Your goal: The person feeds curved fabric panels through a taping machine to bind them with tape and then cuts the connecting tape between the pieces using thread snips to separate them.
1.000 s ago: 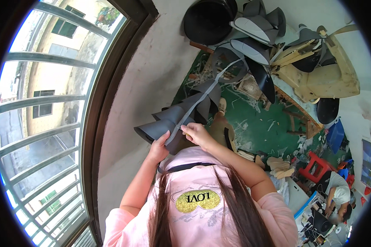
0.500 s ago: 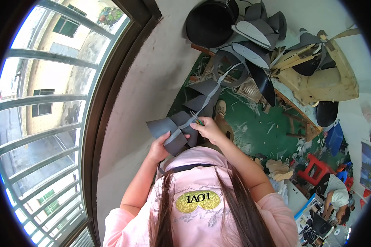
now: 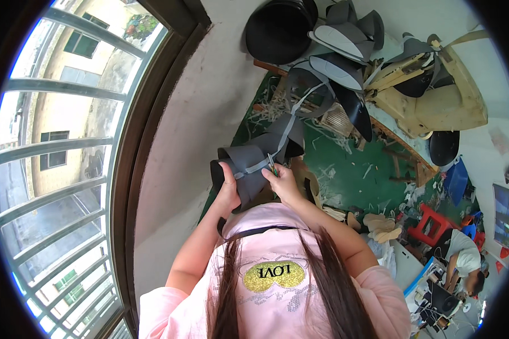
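Note:
My left hand [image 3: 228,191] is wrapped round several dark grey curved sheet pieces [image 3: 251,191], layered together in front of my waist. A pale grey strip [image 3: 287,131] runs across these pieces and on in a long chain up to more grey pieces at the workbench. Between the fingers of my right hand [image 3: 287,186] is a small pair of snips [image 3: 272,164] with a bit of green at the handle. The tips of the snips lie against the strip, just right of the held pieces. Whether the blades are apart is too small to tell.
A sewing machine [image 3: 447,107] stands on a bench beyond, with grey pieces [image 3: 339,42] piled beside a black round container [image 3: 280,31]. Scraps litter the green floor [image 3: 345,175]. A barred window [image 3: 56,147] is at left. A red stool [image 3: 432,224] and another person [image 3: 464,263] are at right.
The grey pieces in my left hand have turned and bunched closer together, with my thumb now upright on their left side. My right hand stays near the strip with the snips.

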`<state>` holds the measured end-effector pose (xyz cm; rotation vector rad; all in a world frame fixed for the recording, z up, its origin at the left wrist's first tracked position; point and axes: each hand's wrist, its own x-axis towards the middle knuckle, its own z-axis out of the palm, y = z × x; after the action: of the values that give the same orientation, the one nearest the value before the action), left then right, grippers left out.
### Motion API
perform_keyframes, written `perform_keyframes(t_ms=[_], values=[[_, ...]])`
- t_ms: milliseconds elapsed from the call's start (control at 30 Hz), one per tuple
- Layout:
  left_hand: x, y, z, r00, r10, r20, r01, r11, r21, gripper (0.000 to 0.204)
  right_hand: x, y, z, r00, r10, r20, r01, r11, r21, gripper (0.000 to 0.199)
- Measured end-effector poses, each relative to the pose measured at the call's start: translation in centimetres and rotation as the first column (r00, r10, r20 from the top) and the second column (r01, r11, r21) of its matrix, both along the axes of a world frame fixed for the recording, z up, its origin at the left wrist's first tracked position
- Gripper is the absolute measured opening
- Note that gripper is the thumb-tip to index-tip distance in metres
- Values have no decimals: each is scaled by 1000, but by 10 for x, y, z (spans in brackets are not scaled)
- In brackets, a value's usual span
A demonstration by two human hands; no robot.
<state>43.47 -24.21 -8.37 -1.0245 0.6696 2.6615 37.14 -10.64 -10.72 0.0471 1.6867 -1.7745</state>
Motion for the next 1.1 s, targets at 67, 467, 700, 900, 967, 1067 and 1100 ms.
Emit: perform_keyframes(t_ms=[67,467,700,900,967,1067,1100], values=[[6,-2,-7,987,-98,127,120,976,-183,57,0,4,1,891,73,448,35,973,-228,11],[24,-11,12,973,-15,232,83,954,-289,30,9,9,-21,951,265,-162,-257,964,69,35],[33,-16,22,987,9,157,18,985,-170,32,3,13,-9,862,493,114,-500,865,39,50],[45,-8,4,977,-9,213,92,920,-381,35,2,3,-2,824,516,233,-545,834,83,49],[47,-7,2,977,6,212,75,925,-373,35,-1,0,3,821,468,327,-511,858,56,50],[47,-5,3,974,19,225,61,937,-345,37,2,-3,0,852,436,289,-471,880,63,51],[46,-4,5,971,14,238,66,944,-324,39,5,-4,-4,881,446,155,-463,882,93,50]])
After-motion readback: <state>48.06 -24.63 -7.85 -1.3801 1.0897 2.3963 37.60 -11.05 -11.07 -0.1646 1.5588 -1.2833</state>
